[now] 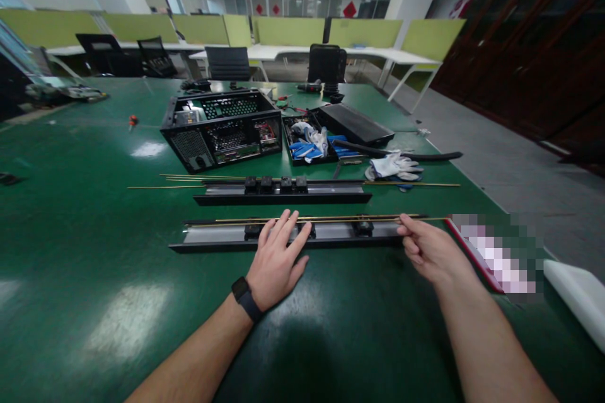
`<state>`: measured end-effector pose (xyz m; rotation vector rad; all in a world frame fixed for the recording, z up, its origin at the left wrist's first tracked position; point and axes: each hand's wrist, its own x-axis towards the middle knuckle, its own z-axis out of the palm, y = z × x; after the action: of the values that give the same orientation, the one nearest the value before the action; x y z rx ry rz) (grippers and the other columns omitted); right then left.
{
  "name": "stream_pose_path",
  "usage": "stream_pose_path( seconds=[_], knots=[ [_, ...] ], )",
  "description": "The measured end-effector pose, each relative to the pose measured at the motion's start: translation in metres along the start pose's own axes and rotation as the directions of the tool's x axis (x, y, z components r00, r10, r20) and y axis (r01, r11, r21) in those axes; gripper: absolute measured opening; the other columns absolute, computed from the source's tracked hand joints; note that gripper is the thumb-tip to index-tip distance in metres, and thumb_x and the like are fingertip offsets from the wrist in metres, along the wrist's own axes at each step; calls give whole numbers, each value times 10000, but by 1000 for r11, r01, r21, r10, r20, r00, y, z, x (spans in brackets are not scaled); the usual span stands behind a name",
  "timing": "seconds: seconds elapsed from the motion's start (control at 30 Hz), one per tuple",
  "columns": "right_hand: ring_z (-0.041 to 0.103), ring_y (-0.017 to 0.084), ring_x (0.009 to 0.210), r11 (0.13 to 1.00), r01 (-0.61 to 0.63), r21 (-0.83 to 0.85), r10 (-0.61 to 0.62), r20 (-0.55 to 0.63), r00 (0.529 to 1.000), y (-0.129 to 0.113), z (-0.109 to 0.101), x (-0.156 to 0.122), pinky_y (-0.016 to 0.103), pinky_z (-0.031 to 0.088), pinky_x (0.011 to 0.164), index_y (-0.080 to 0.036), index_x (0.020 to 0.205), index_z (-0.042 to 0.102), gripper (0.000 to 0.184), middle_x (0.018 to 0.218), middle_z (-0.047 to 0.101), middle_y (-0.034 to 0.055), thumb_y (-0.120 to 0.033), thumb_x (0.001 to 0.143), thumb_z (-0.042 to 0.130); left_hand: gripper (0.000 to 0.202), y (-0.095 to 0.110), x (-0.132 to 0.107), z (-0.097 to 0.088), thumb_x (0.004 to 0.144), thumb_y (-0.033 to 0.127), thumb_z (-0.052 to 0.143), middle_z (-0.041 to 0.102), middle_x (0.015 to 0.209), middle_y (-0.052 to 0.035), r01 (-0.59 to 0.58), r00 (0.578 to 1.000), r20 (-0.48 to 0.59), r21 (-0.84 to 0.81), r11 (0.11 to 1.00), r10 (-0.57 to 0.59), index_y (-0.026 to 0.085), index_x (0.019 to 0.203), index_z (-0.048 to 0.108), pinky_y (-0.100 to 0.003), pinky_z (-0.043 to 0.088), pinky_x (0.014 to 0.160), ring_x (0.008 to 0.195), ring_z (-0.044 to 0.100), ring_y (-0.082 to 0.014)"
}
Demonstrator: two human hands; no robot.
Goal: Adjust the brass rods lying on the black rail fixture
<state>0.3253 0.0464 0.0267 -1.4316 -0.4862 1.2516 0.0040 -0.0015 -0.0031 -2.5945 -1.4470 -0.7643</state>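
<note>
A long black channel with a silvery inner face lies across the table in front of me, with several small black blocks in it. Thin brass rods run lengthwise along its far side. My left hand rests over the middle of the channel, fingers spread, partly hiding a block; the fingertips are at the rods. At the channel's right end, my right hand pinches a brass rod between thumb and forefinger. Just behind lies a second, similar channel with black blocks and more brass rods.
An open black computer case stands further back. Right of it are a black tray with gloves, a dark panel, a black strip and a white glove. A blurred, red-edged item and a white object lie near my right arm.
</note>
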Motion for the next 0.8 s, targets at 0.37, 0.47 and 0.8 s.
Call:
stream_pose_path(
  seconds=[0.37,0.47,0.8],
  knots=[
    [355,36,310,997,69,20,-61,-260,964,-20,-31,19,146,205,238,-179,747,560,244,606,536,-35,-131,986,553,645,0,0,0,936,259,614,345,1635,-171,-1,1000,1,-7,1000,1,219,1549,419,-568,241,1229,1546,250,-336],
    [358,37,319,996,91,19,-83,-264,961,-20,-31,18,155,203,239,-176,745,553,248,614,531,-28,-123,987,545,637,0,0,0,941,261,611,346,1635,-171,4,1000,7,0,1000,-4,219,1548,420,-566,229,1230,1548,246,-332],
    [375,38,341,991,134,-12,-131,-293,947,-23,-48,31,163,206,258,-181,781,560,220,633,517,-26,-149,998,534,640,0,0,-2,939,260,613,357,1626,-182,5,1000,10,3,1000,-5,206,1546,419,-577,219,1227,1543,257,-342]
  ],
)
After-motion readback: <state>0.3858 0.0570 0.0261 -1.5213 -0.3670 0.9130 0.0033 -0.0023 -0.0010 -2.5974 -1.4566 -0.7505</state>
